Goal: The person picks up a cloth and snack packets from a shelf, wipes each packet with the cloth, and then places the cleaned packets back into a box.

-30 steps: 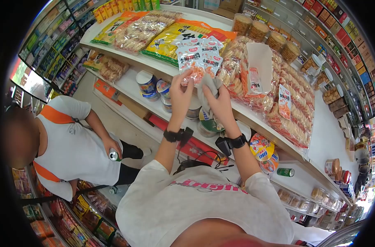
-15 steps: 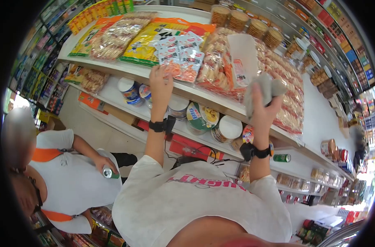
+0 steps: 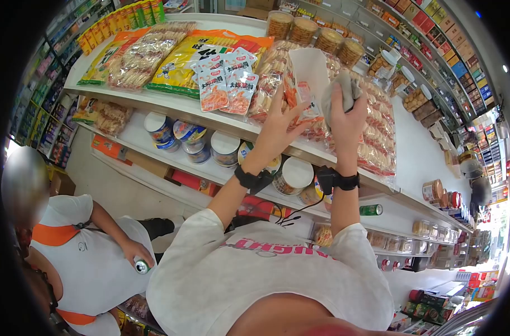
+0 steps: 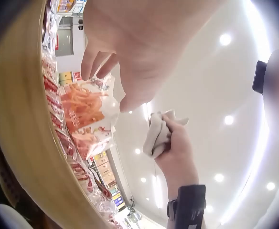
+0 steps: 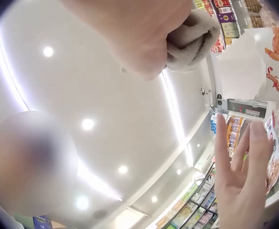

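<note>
My right hand grips a folded grey cloth above the bagged crackers, just right of an open display box. That cardboard box is white inside, with orange food pictures on its outer face. My left hand holds nothing; its fingers are spread and reach up in front of the box, with fingertips close to its left side. Left of that hand, several small white-and-orange snack packets lie overlapping on a yellow snack bag. In the left wrist view, the cloth bunches in the right hand's fingers.
Clear bags of crackers line the white shelf top. Round cookie jars stand behind. Noodle tubs fill the shelf below, and a green can lies at the right. Another person holds a can at the left.
Both hands were at the snack packets. The right hand has carried the cloth rightward past the box; the left has left the packets, moved right to the box and spread its fingers.
</note>
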`<control>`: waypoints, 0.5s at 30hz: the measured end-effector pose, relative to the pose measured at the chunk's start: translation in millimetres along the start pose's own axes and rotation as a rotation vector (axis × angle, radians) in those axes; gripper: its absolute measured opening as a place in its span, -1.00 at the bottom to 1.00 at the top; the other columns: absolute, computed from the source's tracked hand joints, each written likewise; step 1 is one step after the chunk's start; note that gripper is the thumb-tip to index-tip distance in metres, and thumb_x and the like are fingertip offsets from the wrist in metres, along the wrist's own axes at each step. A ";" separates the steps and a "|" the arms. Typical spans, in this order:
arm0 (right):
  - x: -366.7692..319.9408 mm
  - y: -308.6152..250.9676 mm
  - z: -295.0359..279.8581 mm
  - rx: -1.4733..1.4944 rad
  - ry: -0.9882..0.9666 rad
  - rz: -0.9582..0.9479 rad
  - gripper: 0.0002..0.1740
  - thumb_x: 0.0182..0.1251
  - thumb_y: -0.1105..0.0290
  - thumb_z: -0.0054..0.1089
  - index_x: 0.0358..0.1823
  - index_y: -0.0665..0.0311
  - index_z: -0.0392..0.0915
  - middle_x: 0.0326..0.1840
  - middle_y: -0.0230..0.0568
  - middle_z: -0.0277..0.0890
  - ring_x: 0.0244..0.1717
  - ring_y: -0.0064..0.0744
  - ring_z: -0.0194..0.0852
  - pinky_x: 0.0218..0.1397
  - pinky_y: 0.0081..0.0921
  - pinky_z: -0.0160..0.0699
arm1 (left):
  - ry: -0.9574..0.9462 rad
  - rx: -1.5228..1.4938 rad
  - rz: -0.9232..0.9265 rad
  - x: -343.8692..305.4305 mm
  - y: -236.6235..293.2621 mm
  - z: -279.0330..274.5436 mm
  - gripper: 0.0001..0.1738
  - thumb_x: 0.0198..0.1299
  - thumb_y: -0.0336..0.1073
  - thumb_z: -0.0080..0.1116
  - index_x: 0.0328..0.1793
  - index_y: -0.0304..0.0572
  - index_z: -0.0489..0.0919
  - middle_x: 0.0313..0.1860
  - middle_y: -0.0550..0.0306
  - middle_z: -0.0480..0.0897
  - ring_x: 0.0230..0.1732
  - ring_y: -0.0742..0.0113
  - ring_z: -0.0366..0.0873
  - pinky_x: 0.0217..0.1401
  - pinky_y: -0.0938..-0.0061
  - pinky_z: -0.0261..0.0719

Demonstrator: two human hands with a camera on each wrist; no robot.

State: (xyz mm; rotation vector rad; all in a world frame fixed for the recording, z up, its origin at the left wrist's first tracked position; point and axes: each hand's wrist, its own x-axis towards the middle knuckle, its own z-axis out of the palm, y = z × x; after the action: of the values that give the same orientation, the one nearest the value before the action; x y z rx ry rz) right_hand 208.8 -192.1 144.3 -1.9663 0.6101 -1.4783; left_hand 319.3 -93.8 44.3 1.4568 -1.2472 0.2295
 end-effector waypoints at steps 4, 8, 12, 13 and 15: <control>-1.6 -1.4 9.5 -0.073 -0.062 -0.115 -0.61 0.49 0.45 0.22 0.28 0.39 0.49 0.13 0.08 0.63 0.09 0.03 0.63 0.23 -0.24 0.56 | 0.075 -0.196 -0.078 -8.1 -9.5 14.8 -0.55 0.26 -0.33 0.47 0.27 -0.20 0.68 0.72 -0.41 0.11 0.61 -0.33 0.32 0.52 0.11 0.45; -14.3 -5.6 18.9 -0.148 -0.256 -0.267 -0.48 0.39 0.61 0.18 0.38 0.40 0.43 0.27 0.17 0.57 0.29 0.21 0.57 0.36 -0.13 0.53 | 0.102 -0.132 -0.035 -22.0 -9.1 23.1 -0.66 0.22 -0.50 0.40 0.14 -0.27 0.68 0.72 -0.38 0.12 0.60 -0.32 0.33 0.50 0.10 0.48; -26.4 18.8 35.3 -0.094 -0.383 -0.269 -0.43 0.43 0.62 0.13 0.47 0.37 0.39 0.34 0.16 0.54 0.37 0.12 0.54 0.42 -0.20 0.47 | 0.106 -0.104 0.022 -25.9 -4.5 28.5 -0.81 0.14 -0.59 0.36 -0.12 -0.37 0.63 0.70 -0.36 0.17 0.63 -0.37 0.26 0.57 0.04 0.40; -26.0 22.1 32.7 -0.066 -0.389 -0.221 -0.44 0.43 0.59 0.13 0.46 0.37 0.39 0.34 0.17 0.54 0.37 0.13 0.53 0.42 -0.20 0.47 | 0.121 -0.085 0.046 -29.1 -2.4 29.5 -0.83 0.13 -0.59 0.35 -0.16 -0.38 0.61 0.70 -0.36 0.19 0.62 -0.37 0.26 0.57 0.03 0.39; -19.1 24.6 30.0 -0.006 -0.396 -0.139 -0.46 0.45 0.55 0.12 0.45 0.39 0.39 0.35 0.19 0.53 0.37 0.14 0.53 0.41 -0.20 0.47 | 0.114 -0.084 0.046 -29.9 -2.9 31.9 -0.82 0.13 -0.59 0.36 -0.17 -0.38 0.58 0.69 -0.36 0.21 0.62 -0.37 0.27 0.58 0.03 0.39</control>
State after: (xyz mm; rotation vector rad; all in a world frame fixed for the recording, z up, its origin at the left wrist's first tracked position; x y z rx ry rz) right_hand 232.2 -191.2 108.0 -2.2602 0.3095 -1.1138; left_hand 293.7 -103.8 10.2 1.3261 -1.1849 0.2839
